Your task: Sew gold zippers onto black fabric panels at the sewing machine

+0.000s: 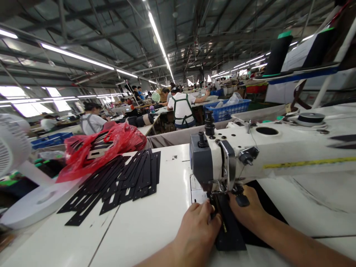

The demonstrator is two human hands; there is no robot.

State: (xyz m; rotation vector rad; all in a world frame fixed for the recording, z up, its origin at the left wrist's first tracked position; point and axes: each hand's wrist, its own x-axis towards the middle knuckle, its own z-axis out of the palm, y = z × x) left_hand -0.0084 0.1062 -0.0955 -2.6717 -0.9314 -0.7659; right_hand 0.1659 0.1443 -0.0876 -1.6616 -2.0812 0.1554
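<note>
A white industrial sewing machine (pixel 228 159) stands on the tabletop, its needle area low over a black strip (pixel 226 230) with a small yellow marking. My left hand (pixel 198 226) is closed at the strip's left edge, fingertips bunched beside the presser foot. On the other side, my right hand (pixel 247 205) curls in against the work, its fingertips partly hidden behind the machine head. Beneath my right hand and forearm lies a larger flat black panel (pixel 260 237). Several black slotted strips (pixel 130 178) are spread in an overlapping pile to the left.
A red plastic bag (pixel 125 137) holding more cut pieces rests behind the pile. To its left is a white fan (pixel 33 200). Black thread cones (pixel 278 55) stand above the machine at right. Beyond the table are a blue basket (pixel 229 111) and a person (pixel 180 105) in a white shirt.
</note>
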